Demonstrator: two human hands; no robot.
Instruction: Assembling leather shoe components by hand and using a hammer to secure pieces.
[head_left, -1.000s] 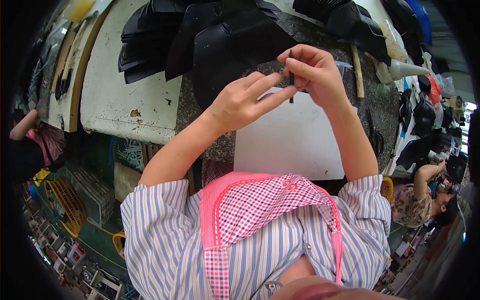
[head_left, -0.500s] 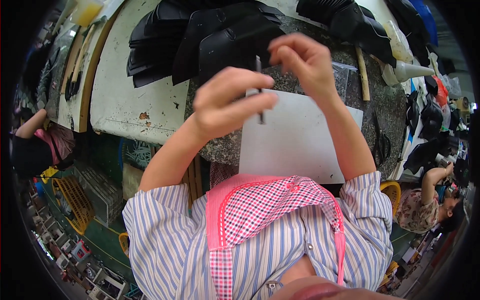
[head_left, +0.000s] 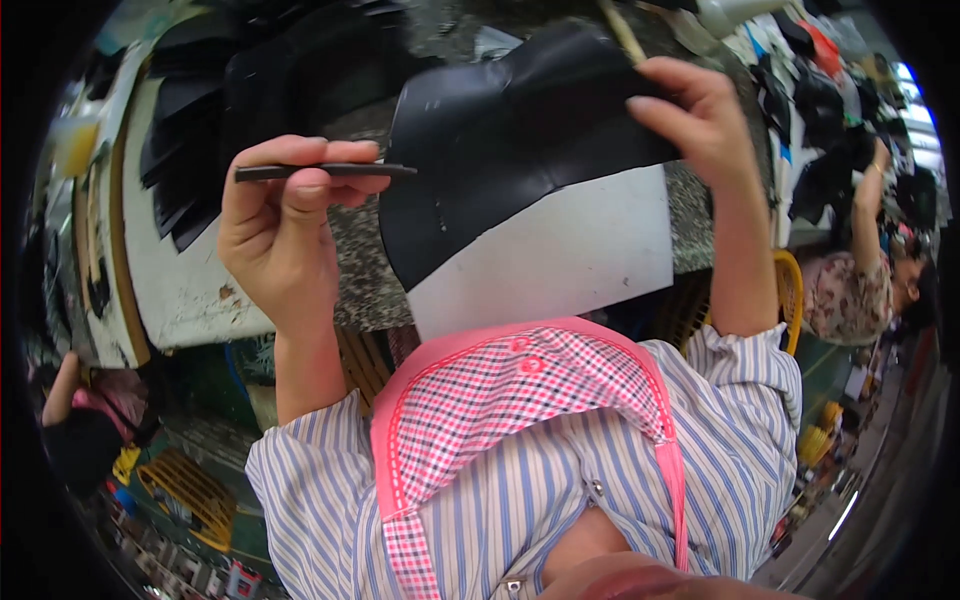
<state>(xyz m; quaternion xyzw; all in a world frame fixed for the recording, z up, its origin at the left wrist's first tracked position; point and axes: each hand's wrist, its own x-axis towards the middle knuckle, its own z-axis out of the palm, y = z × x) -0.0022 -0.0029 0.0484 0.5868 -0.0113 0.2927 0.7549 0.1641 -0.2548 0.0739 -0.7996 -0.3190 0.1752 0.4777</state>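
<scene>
My left hand is closed around a slim dark pen-like tool, held level with its thin tip toward the right. A large black leather-like panel with a curved outline lies across the upper part of a pale rectangular board. At the panel's right edge is my right hand, thumb and fingers closed about that edge. The tool's tip is close to the panel's left edge in the picture; whether they touch I cannot tell.
Stacked black panels stand at the left on a white worktop. A wooden handle lies beyond the panel. Yellow baskets are at floor level. Another person works at the right, and one more at the left.
My right hand has moved from the pile, and a black panel now covers part of the pale board. My left hand has moved left, its tool turned from upright to level.
</scene>
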